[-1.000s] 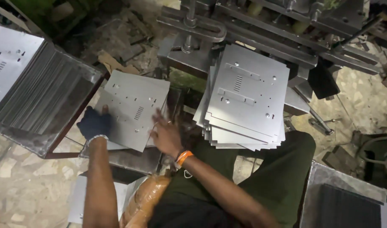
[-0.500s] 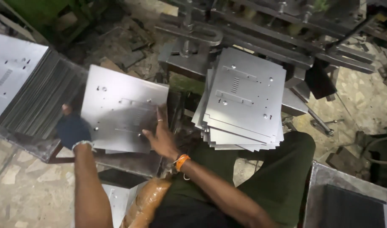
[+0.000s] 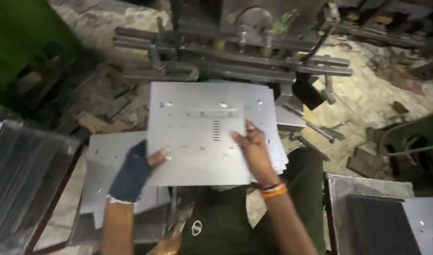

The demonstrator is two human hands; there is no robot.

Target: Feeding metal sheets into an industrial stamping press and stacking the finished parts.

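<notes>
Gloved left hand (image 3: 131, 174) and bare right hand (image 3: 254, 151) pinch one flat grey punched metal sheet (image 3: 197, 137), lifted over the lap stack of punched sheets (image 3: 275, 141); not yet laid down.

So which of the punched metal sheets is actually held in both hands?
The slotted sheet lifted over the lap, left hand and right hand gripping its near edge.
</notes>
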